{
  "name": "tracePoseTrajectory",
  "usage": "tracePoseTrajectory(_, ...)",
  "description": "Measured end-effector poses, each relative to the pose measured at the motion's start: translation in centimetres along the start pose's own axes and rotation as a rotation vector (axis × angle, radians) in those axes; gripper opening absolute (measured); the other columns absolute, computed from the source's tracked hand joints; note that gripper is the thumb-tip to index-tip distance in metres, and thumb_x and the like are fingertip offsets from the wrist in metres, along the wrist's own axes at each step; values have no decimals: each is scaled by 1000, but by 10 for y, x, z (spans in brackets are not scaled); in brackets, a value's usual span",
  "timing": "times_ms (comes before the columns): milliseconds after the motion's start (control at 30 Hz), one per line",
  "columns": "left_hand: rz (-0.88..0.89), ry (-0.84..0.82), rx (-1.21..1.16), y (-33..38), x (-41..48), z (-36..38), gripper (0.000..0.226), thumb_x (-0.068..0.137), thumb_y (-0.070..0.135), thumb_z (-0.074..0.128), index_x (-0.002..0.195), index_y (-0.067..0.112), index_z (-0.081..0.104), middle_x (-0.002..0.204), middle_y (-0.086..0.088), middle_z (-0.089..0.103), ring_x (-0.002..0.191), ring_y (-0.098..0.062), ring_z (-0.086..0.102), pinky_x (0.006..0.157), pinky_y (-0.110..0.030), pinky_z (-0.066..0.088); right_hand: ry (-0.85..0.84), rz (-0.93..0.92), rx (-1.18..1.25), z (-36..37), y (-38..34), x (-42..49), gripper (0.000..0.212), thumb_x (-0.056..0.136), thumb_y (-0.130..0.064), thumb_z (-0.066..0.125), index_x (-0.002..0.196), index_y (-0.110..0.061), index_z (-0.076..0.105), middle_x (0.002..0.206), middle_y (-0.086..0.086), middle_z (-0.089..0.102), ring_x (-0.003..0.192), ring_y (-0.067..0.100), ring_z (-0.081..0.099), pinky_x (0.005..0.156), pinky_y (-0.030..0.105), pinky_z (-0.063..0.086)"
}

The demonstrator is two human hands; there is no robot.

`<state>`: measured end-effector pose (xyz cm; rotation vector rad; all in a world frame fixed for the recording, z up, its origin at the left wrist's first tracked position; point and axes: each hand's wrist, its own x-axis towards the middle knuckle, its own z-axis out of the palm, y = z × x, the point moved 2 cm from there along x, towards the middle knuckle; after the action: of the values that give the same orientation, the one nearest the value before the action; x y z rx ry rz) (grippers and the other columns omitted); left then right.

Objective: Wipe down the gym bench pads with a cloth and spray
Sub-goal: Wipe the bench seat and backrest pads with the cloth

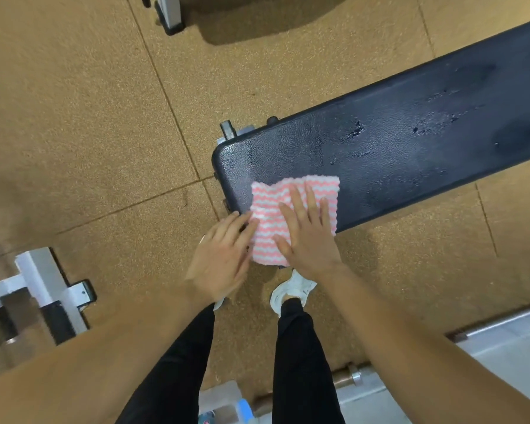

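Lying under right hand (308, 237): cloth (270, 209), seemingly flat.

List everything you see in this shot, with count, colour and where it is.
bench pad: one, black, wet patches, centre to right
cloth: one, pink and white zigzag, over pad's near edge
floor mats: tan, throughout
metal frame: one, white, left edge
barbell: one, bottom right
spray bottle: one, apparently; bottom centre
shoes: white, below cloth
left hand: fingertips at cloth's left edge
right hand: flat on cloth
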<state>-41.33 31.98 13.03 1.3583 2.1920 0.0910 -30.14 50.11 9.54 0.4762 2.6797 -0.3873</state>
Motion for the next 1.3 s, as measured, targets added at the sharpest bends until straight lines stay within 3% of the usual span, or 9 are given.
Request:
tracePoseTrajectory(67,-159,80,-124,6,8,-6,63,103,25,50,159,7,28,165,-15,27,153,-33,25,123,-52,29,9,69,88,-5,-3,2,67,99,-62,32,154,-23,28,169,12,-8,152,42,-18,119,68,-5)
tracePoseTrajectory(233,-315,96,-161,23,42,-11,67,102,19,50,161,3,21,170,-15,15,158,-31,10,128,-47,19,0,26,-66,-16,-11,44,72,95,-76,13,158,-45,-3,168,2,-16,149,50,-20,111,78,-1)
tracePoseTrajectory(367,-361,54,-155,32,57,-11,77,105,38,47,163,6,7,171,-10,-3,159,-25,-6,129,-43,11,36,-37,-118,-36,38,75,69,100,-68,9,160,-36,-2,169,1,-11,154,37,-15,118,67,2)
tracePoseTrajectory(500,-381,21,-96,34,62,-14,102,93,55,62,164,10,4,172,-7,-7,158,-23,-9,126,-37,15,90,104,-68,-63,119,96,68,102,-60,3,160,-27,-9,168,2,-15,154,27,-15,125,53,-4)
tracePoseTrajectory(733,-390,-14,-96,33,60,-20,107,89,49,72,164,14,3,170,-1,-14,157,-18,-14,125,-33,18,165,380,17,-79,153,104,67,104,-52,8,162,-20,-1,169,9,-7,155,34,-9,125,57,2)
tracePoseTrajectory(900,-408,-13,-160,32,57,-21,106,91,47,71,164,18,1,170,5,-18,156,-13,-17,119,-34,32,105,-48,-51,-54,44,92,65,104,-55,6,161,-24,1,169,5,-8,154,31,-12,125,55,4)
tracePoseTrajectory(1100,-527,75,-269,32,46,-10,107,88,43,76,163,8,10,172,-5,-6,159,-24,3,125,-42,23,70,-319,-131,-27,65,46,68,105,-58,21,162,-23,11,170,4,2,156,28,-5,125,53,6)
tracePoseTrajectory(1200,-614,99,-381,29,40,-9,105,87,38,78,164,13,11,172,4,-4,156,-24,19,115,-48,43,112,-138,-110,-34,94,48,68,105,-58,25,161,-22,16,169,5,11,156,29,6,123,55,13)
tracePoseTrajectory(1300,-609,165,-567,17,33,-3,99,87,24,79,164,19,17,170,12,8,153,-18,30,117,-47,41,153,79,-57,-42,84,72,71,104,-58,24,162,-21,8,169,8,5,156,34,2,125,56,6)
